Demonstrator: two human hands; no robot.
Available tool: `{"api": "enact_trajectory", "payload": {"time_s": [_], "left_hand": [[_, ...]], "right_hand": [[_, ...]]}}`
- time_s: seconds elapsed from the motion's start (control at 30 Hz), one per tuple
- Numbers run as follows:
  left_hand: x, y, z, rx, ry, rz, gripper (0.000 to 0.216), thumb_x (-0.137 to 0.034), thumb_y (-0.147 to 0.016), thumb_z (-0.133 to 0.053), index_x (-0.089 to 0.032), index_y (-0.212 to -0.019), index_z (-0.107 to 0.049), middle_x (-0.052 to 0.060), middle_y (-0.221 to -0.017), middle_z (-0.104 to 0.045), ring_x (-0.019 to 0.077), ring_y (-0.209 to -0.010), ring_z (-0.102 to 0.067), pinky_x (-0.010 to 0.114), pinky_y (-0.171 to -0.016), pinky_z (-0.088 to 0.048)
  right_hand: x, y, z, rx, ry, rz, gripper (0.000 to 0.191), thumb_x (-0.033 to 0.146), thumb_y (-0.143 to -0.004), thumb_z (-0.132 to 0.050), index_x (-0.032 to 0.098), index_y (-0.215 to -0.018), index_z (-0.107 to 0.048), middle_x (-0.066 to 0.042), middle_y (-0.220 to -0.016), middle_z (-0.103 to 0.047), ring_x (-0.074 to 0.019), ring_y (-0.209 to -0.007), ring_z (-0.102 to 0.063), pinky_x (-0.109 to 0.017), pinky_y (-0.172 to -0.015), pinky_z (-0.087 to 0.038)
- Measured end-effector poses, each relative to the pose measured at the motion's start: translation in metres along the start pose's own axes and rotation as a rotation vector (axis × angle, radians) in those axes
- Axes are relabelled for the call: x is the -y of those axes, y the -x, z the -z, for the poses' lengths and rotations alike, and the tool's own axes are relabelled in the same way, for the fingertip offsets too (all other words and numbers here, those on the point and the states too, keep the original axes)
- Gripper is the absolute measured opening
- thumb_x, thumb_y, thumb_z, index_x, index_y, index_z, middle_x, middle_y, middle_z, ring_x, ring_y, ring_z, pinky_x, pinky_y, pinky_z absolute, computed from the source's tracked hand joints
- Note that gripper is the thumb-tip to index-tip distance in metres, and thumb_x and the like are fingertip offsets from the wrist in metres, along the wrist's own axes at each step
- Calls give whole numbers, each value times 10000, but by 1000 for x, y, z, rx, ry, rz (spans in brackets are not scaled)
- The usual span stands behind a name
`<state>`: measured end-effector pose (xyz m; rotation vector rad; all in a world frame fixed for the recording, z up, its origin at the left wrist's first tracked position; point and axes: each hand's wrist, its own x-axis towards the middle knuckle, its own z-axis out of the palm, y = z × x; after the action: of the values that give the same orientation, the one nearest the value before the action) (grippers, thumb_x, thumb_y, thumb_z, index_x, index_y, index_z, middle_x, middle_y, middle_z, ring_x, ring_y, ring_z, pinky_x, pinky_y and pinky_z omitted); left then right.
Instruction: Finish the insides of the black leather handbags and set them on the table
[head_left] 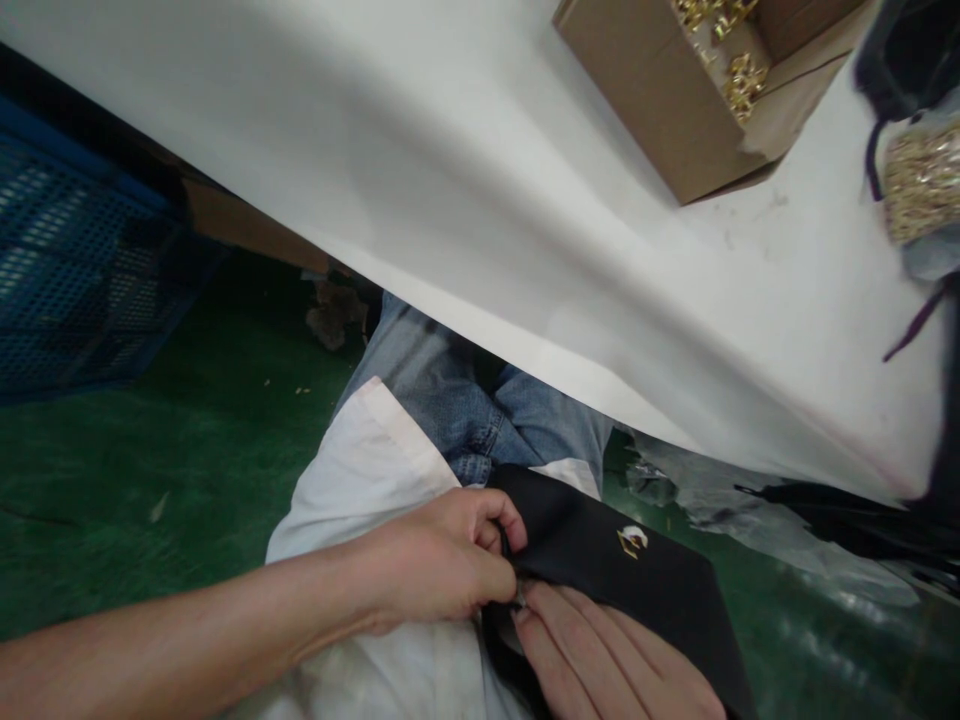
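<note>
A black fabric piece with a small gold-and-white emblem lies across my lap, below the white table edge. My left hand is closed, its thumb and fingers pinching the near edge of the black fabric. My right hand lies under and beside the fabric at the bottom of the view, fingers pressed together against it, fingertips meeting my left hand. Something small and metallic shows between the two hands; I cannot make it out.
A white table slants across the top. On it sits an open cardboard box with gold metal parts, and a bag of gold pieces at the right edge. A blue crate stands left on the green floor. Clear plastic wrap lies under the table.
</note>
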<state>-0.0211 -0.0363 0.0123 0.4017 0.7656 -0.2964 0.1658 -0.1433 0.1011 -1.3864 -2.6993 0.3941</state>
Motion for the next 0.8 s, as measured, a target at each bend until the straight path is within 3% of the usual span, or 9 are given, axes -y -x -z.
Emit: {"api": "enact_trajectory", "payload": {"time_s": [0.13,0.27,0.33,0.43,0.53,0.63,0.7,0.8], "left_hand": [[-1,-1,0,-27,-69,2,345,-173,-595,-655,-219,-937,-652,-124,-585,-539,65,-424,-363,203,-385,-239],[-9,-4,-4,-73,-152,-6,320,-149,-675,-664,-218,-987,-661,-117,-607,-539,83,-473,-390,235,-423,-240],[-13,-4,-7,-91,-243,-50,311,-140,-736,-662,-218,-1037,-672,-102,-623,-559,101,-525,-458,247,-462,-266],[-16,1,-8,-187,-468,-256,228,-192,-859,-677,-233,-1078,-725,-60,-705,-618,141,-644,-576,270,-560,-392],[-13,11,0,-219,-662,-611,223,-327,-984,-720,-250,-1178,-800,41,-1115,-731,210,-1038,-703,336,-900,-569],[-10,19,13,-95,-796,-847,415,-317,-1067,-676,-266,-1479,-700,90,-1594,-613,263,-1482,-576,427,-1266,-462],[-10,19,18,-52,-892,-929,526,-213,-1087,-610,-251,-1611,-573,90,-1683,-570,242,-1579,-504,434,-1344,-395],[-8,12,22,-9,-988,-997,593,-131,-1102,-515,-208,-1687,-460,121,-1680,-578,221,-1604,-480,421,-1361,-401]], "right_hand": [[3,7,-11,-52,-44,-48,178,151,-1092,-657,192,-1169,-812,-64,-1104,-893,-197,-916,-868,-232,-883,-664],[9,20,-30,-177,-47,-128,364,139,-1129,-443,141,-1238,-791,-134,-1107,-882,-251,-929,-866,-323,-900,-683],[8,23,-34,-182,-88,-160,390,183,-1144,-423,132,-1301,-776,-153,-1120,-874,-275,-996,-863,-358,-961,-684],[1,26,-30,-186,-158,-201,335,284,-1141,-546,167,-1379,-752,-148,-1172,-864,-289,-1080,-853,-367,-1043,-675],[-7,27,-22,-181,-183,-239,307,242,-1128,-582,185,-1386,-740,-133,-1214,-856,-277,-1111,-847,-360,-1061,-673],[-11,24,-19,-183,-163,-295,265,151,-1094,-646,182,-1345,-727,-105,-1185,-857,-233,-1065,-852,-329,-1061,-672],[-12,19,-20,-206,-164,-339,259,93,-1050,-705,162,-1300,-718,-92,-1132,-857,-203,-1009,-854,-283,-1037,-672],[-13,9,-22,-236,-185,-425,198,102,-1060,-678,168,-1244,-709,-72,-1052,-853,-172,-910,-854,-226,-945,-687]]}}
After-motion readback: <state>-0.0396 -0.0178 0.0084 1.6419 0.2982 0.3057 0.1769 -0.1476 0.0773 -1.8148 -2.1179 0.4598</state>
